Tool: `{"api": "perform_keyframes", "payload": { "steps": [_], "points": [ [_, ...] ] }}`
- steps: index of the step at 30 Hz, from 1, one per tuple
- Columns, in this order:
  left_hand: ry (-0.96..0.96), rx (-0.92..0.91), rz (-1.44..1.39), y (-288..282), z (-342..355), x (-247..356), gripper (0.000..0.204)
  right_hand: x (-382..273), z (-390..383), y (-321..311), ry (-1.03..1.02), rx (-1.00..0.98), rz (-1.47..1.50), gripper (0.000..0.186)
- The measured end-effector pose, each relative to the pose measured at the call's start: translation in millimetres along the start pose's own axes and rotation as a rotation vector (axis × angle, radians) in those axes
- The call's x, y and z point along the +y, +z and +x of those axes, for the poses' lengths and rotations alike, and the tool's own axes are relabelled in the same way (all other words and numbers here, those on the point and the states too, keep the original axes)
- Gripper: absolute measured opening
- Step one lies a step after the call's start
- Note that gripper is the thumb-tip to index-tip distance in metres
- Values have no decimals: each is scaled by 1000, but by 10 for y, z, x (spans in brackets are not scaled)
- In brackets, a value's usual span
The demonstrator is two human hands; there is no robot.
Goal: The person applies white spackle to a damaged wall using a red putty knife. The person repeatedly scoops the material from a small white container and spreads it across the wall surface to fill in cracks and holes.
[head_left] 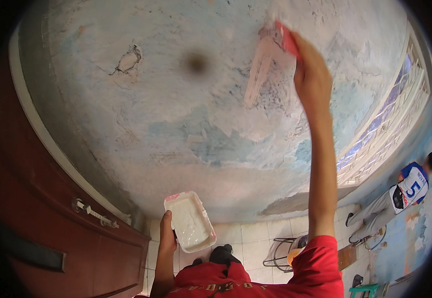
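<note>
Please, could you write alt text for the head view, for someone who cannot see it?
A person's right hand holds a red scraper at a patchy blue and white wall, while the left hand holds a rectangular tray of white paste. A brown door is at left; at right are a grilled window and another person.

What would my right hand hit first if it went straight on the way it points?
Likely the patchy wall; the red scraper in your right hand looks set against it, though depth is unclear.
</note>
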State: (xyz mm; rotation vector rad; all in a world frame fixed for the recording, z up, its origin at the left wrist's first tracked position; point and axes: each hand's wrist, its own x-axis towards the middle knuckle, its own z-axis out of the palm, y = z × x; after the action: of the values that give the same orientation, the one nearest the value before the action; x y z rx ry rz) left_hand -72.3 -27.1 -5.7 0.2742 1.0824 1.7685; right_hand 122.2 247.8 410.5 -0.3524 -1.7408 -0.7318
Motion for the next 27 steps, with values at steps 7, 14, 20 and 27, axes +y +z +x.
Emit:
{"api": "perform_keyframes", "payload": {
  "steps": [7,14,20,27],
  "points": [
    [-2,70,-46,-107,4,-114,72,-407,-1058,442,-38,-250,-94,49],
    [-48,41,-24,-48,39,-84,73,-989,-2366,272,287,-547,284,44],
    [-12,82,-7,-148,1,-63,72,-589,-852,162,807,-145,599,38],
    [-22,103,-2,-1,-74,-106,71,-106,-552,787,-95,-177,-74,52]
  ]
}}
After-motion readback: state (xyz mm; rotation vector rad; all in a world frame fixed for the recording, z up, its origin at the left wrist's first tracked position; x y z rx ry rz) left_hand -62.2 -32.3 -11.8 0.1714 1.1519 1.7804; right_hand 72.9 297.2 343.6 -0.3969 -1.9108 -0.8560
